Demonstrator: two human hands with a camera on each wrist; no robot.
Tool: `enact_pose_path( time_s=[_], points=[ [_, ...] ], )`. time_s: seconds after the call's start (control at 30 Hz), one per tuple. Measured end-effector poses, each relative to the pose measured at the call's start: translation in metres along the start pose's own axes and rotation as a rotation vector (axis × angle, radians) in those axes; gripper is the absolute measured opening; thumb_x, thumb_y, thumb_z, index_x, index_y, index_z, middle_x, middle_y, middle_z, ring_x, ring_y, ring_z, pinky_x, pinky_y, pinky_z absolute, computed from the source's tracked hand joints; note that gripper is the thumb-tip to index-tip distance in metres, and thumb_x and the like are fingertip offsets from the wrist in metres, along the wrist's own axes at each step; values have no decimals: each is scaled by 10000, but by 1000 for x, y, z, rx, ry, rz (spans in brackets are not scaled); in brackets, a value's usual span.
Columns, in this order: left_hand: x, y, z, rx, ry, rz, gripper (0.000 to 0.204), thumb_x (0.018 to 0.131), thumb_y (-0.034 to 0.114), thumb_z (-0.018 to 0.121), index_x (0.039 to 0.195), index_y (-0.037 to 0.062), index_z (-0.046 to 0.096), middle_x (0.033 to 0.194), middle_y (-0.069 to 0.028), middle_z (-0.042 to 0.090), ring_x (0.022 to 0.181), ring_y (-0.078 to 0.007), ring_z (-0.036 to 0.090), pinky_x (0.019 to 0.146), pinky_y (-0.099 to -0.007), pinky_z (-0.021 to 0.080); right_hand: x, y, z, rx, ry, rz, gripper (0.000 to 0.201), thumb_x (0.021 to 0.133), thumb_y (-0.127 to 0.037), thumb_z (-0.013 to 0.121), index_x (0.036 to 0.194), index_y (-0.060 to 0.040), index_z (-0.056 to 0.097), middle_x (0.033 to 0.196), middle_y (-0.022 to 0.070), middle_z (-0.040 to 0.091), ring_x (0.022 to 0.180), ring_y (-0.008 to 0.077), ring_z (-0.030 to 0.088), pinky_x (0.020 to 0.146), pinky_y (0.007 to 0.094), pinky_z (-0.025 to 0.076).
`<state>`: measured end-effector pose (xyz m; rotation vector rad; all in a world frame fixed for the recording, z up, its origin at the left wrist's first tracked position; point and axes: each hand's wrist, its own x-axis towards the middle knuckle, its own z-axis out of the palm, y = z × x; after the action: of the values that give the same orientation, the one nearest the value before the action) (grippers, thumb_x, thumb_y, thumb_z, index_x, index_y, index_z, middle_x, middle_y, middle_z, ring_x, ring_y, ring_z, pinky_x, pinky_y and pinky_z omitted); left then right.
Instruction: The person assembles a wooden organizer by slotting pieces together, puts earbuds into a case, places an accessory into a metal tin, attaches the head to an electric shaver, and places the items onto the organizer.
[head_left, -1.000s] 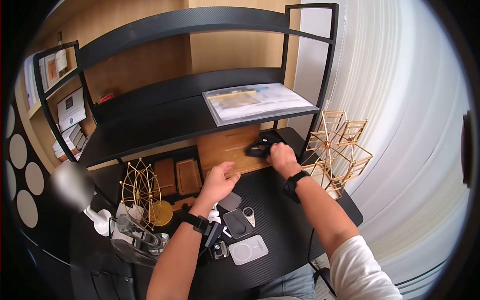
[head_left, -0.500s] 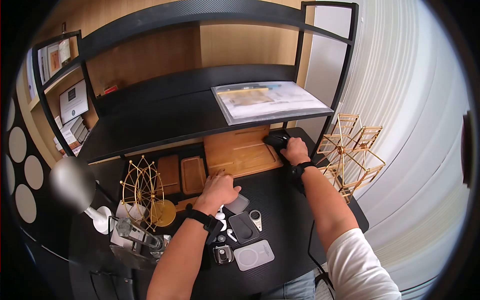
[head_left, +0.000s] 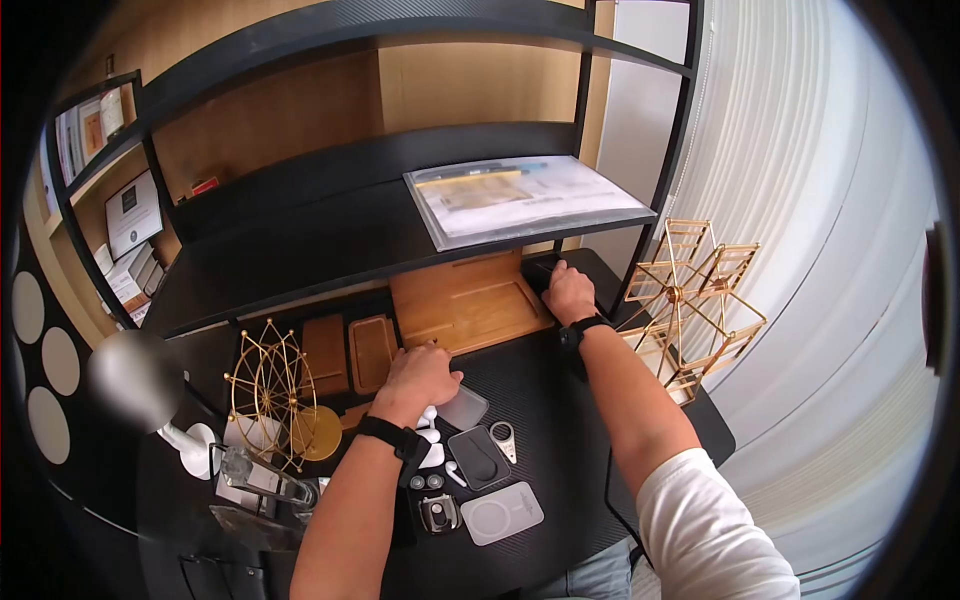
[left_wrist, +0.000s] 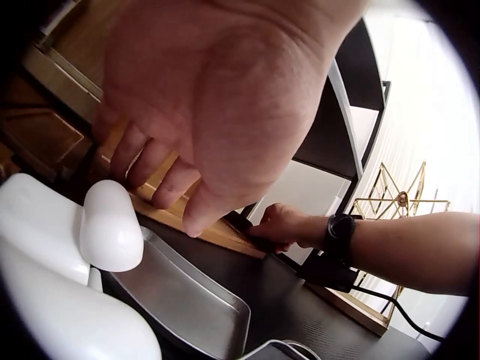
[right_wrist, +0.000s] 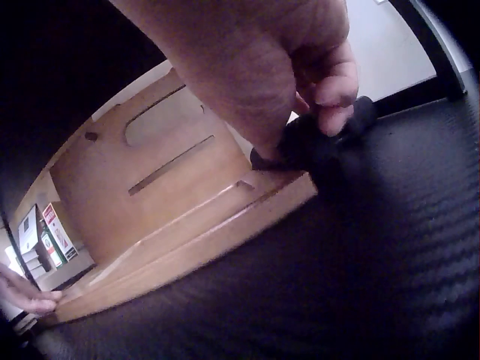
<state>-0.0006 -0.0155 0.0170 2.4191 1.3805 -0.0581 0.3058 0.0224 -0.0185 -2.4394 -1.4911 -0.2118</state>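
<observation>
My right hand is at the back right of the desk, thumb and fingers gripping a black object beside the right end of a wooden desk stand. The object's kind cannot be told, as the hand covers much of it. My left hand reaches to the stand's front left corner, its fingertips right at the wooden edge and its fingers loosely extended. Below the left palm lie white earbuds and a shallow grey tray.
A white magnetic power bank, a dark grey tray and a ring holder lie on the black desk. Gold Ferris wheel ornaments stand left and right. A black shelf carrying a clear folder overhangs the stand.
My right hand has moved the black object from over the stand's right part to beyond its right end. My left hand has come down to the stand's front left corner.
</observation>
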Motion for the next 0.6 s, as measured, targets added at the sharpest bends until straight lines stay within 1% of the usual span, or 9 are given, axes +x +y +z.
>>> enact_pose_path(
  time_s=[0.03,0.13,0.2,0.33,0.4,0.43,0.5,0.57,0.6],
  points=[
    [-1,1,-2,2,0,1,457,965,356,643,1278,27,694,1404,-213,613,1366,-362,534,1189,-475,371,-2,-2,-2,2,1,1,425,880,-278,766,1153,-3,593,1077,237,738,1036,379,726,885,443,602],
    [-2,1,-5,-24,-57,-8,525,967,348,640,1394,44,618,1512,-223,517,1404,-362,496,1211,-439,358,-6,-5,-8,32,1,-6,411,919,-322,739,1164,-21,603,1063,252,737,1021,387,728,878,455,598],
    [2,-6,5,-13,-19,23,613,967,363,642,1491,65,527,1600,-227,400,1462,-353,429,1229,-413,338,-9,-3,-8,44,-18,-32,448,952,-410,694,1184,-37,607,1115,236,721,1025,378,727,847,456,601],
    [-3,-8,6,-21,-26,33,661,962,390,650,1518,68,495,1631,-224,347,1503,-342,371,1233,-415,331,-20,-10,-5,-115,50,-100,494,978,-467,638,1206,-30,605,1180,201,683,1035,352,722,808,439,607],
    [-6,-5,4,-2,-44,26,699,964,420,644,1537,62,465,1650,-228,305,1527,-334,327,1242,-409,315,-42,-33,-28,-192,83,-239,482,1013,-447,575,1232,-18,599,1236,206,650,1071,372,701,834,439,594],
    [-5,-4,3,-2,-43,29,699,964,420,644,1537,62,465,1650,-228,305,1527,-334,327,1242,-409,315,-51,-41,-26,-137,124,-320,448,993,-400,598,1205,-6,615,1174,202,664,1044,366,705,843,451,589],
    [0,-5,4,-16,-66,32,718,971,441,629,1543,47,447,1656,-245,279,1534,-346,310,1247,-417,305,-75,-58,-28,-55,3,-476,382,968,-352,612,1168,-28,653,1134,206,660,1023,374,702,857,458,583],
    [1,-5,7,-23,-67,28,725,974,445,624,1547,41,439,1659,-250,267,1541,-353,290,1252,-423,294,-89,-64,-11,96,-64,-542,315,940,-307,634,1121,-55,685,1116,212,658,1038,377,686,889,461,572],
    [2,-6,8,-31,-70,20,731,977,449,619,1550,35,430,1662,-255,254,1549,-360,269,1256,-429,284,-95,-63,-7,131,-35,-551,292,926,-261,662,1146,-71,695,1132,201,664,1065,374,667,915,455,560]
  ],
)
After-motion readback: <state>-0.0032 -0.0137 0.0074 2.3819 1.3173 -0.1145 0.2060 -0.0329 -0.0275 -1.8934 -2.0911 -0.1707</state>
